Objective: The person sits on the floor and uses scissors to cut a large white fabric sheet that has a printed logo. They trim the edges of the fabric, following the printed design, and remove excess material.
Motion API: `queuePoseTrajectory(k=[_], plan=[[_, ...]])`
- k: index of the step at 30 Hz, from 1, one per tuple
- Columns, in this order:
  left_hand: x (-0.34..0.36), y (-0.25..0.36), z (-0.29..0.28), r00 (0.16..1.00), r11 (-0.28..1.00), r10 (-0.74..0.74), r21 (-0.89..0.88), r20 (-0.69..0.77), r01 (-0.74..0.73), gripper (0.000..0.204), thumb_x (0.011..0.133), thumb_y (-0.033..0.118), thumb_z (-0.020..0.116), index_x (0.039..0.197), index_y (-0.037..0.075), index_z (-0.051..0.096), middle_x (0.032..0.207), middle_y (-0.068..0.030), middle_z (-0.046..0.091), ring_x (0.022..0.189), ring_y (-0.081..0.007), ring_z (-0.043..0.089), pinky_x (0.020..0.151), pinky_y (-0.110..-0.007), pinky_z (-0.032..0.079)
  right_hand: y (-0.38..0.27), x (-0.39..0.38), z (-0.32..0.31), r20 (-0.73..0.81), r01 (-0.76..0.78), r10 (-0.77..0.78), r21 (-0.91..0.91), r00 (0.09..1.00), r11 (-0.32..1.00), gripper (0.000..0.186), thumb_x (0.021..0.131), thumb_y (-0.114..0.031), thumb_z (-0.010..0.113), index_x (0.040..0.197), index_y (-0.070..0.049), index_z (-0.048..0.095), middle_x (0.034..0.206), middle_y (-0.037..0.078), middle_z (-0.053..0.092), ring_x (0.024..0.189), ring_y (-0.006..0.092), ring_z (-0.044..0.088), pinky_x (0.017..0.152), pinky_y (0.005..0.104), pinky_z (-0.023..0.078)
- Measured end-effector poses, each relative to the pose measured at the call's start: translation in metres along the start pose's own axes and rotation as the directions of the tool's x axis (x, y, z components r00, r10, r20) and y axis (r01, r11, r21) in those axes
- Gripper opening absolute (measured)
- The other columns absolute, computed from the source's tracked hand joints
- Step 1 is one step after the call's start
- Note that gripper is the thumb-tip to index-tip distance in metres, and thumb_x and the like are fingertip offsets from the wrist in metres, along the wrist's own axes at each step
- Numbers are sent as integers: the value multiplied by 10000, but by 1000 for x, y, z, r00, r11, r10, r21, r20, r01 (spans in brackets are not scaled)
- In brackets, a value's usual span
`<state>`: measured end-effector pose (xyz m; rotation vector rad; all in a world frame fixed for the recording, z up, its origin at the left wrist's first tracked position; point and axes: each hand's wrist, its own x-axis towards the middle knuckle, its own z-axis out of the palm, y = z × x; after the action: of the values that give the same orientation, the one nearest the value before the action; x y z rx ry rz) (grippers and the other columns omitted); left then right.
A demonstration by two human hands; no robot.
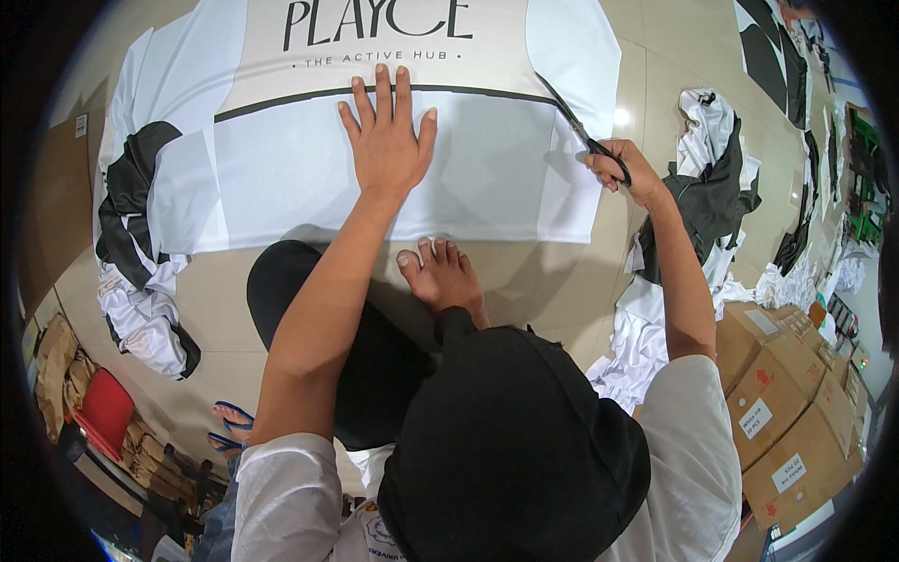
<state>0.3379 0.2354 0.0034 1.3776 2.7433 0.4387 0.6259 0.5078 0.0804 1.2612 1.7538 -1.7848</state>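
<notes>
Right grip: the right hand (629, 171) is closed through the handles of a pair of black scissors (581, 131), whose blades are laid into the right edge of the fabric and angled up and to the left.
Left grip: the left hand (387, 136) is spread flat, fingers apart and palm down, pressed on the middle of the fabric just below a dark printed band; nothing is clasped in it.
Fabric: a large white printed fabric sheet (309, 178) is spread flat on the tiled floor (552, 281) in front of the person, its near edge just beyond a bare foot (445, 276).
Handling: the sheet is judged thin, light, limp and rather slippery on the tiles, so it is likely to creep or bunch under the blades unless pinned; hold is best taken by a flat palm close beside the cut line, not by pinching an edge.
Left surround: a crumpled heap of black and white cloth (136, 253) lies against the sheet's left side.
Right surround: another pile of dark and white cloth (702, 187) lies beyond the right hand, and cardboard boxes (787, 393) are stacked near the right arm.
</notes>
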Motion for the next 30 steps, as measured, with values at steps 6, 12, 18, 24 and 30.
queuePoseTrajectory(k=[6,12,18,24,30], plan=[[0,0,-1,999,999,-23,47,45,21,772,1123,550,444,1753,125,308,1814,-176,267,1675,-500,133,1326,-711,92,6,0,4,-10,5,-5,19,1000,1000,264,950,-257,785,799,-84,654,610,-49,545,506,45,468,473,234,379],[1,1,-1,998,999,-25,48,52,22,773,1124,553,437,1755,127,302,1815,-172,265,1678,-493,129,1329,-709,89,18,1,8,-8,22,-21,63,1000,998,248,954,-243,779,808,-78,666,623,-47,549,503,46,467,473,238,382],[0,0,1,999,998,-25,60,46,22,772,1126,558,432,1756,132,301,1815,-172,267,1681,-488,125,1333,-705,84,22,-1,19,-21,24,-22,116,1000,993,259,969,-225,773,792,-72,662,619,-42,551,497,50,472,476,243,390],[1,0,1,999,998,-28,54,41,25,764,1125,553,437,1751,133,316,1813,-170,273,1679,-489,132,1332,-704,85,23,-1,23,-40,48,-44,89,998,995,339,945,-297,812,738,-91,639,595,-32,554,488,69,485,477,257,369],[1,1,-1,999,1000,-15,23,35,14,761,1127,541,436,1748,118,320,1805,-197,282,1664,-513,158,1314,-724,112,25,-2,29,-64,39,-33,104,997,994,346,942,-288,819,733,-89,628,590,-21,554,484,76,490,471,263,376]])
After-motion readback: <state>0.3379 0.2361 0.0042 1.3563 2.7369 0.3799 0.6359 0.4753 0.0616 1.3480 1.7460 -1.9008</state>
